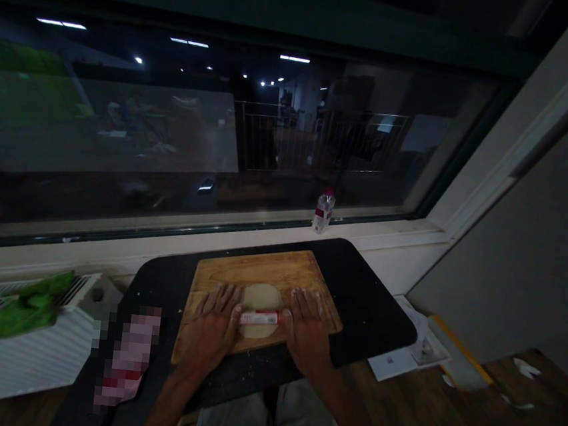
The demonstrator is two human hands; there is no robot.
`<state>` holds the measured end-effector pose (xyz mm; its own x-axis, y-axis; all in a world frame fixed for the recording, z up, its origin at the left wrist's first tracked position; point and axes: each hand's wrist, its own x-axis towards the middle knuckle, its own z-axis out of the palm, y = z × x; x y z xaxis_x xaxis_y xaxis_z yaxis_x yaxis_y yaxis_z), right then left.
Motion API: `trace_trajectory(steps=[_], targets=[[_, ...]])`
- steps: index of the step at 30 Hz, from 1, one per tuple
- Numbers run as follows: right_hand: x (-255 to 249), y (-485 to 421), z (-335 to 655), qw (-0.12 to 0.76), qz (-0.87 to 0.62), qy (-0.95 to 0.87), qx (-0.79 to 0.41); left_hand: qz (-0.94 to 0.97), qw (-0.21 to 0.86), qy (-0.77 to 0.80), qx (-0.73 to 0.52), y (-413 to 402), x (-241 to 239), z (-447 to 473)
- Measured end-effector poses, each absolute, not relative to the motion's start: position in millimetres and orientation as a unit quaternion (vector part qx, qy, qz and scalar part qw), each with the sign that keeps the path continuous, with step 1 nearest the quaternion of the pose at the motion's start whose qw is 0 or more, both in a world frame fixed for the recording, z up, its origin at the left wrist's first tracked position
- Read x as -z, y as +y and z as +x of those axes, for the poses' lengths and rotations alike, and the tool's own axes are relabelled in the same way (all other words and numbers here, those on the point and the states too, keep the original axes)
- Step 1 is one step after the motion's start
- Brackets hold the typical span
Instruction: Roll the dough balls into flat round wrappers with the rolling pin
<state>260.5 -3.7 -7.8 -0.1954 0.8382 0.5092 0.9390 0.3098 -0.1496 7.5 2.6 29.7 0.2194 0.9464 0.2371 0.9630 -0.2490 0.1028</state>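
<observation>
A flat round of pale dough [260,299] lies on a wooden cutting board [268,268] set on a black table. A thin red and white rolling pin [258,317] rests across the dough's near half. My left hand [214,321] lies flat with fingers stretched out, its palm on the pin's left end. My right hand [305,325] lies flat in the same way on the pin's right end. Both hands press down on the pin with the dough between them.
The black table [370,302] stands against a white sill under a dark window. A small water bottle [323,211] stands on the sill. Green leaves [29,302] lie on a radiator at left. Papers [416,349] lie on the wooden floor at right. A blurred packet [126,358] sits on the table's near left.
</observation>
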Motion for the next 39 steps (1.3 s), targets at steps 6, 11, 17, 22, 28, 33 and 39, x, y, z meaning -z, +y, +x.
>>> trace_trajectory(steps=[6,11,17,22,28,33,39], targets=[[-21,65,258,0.174,-0.595,-0.782,0.061,-0.754,0.042,-0.650,0.086,55,-41,17],[-32,99,257,0.146,-0.569,-0.807,0.054,-0.734,0.022,-0.674,0.078,86,-43,17],[-21,88,255,0.182,-0.591,-0.783,0.067,-0.743,0.034,-0.665,0.070,71,-38,18],[0,32,254,0.211,-0.615,-0.756,0.080,-0.743,0.063,-0.659,0.096,23,-28,22],[26,-36,262,0.292,-0.568,-0.757,0.140,-0.750,0.081,-0.643,0.130,-26,-3,16],[21,-29,264,0.287,-0.557,-0.767,0.137,-0.758,0.088,-0.631,0.142,-16,-2,10],[-10,41,257,0.222,-0.608,-0.760,0.059,-0.746,0.092,-0.643,0.150,41,-20,19]])
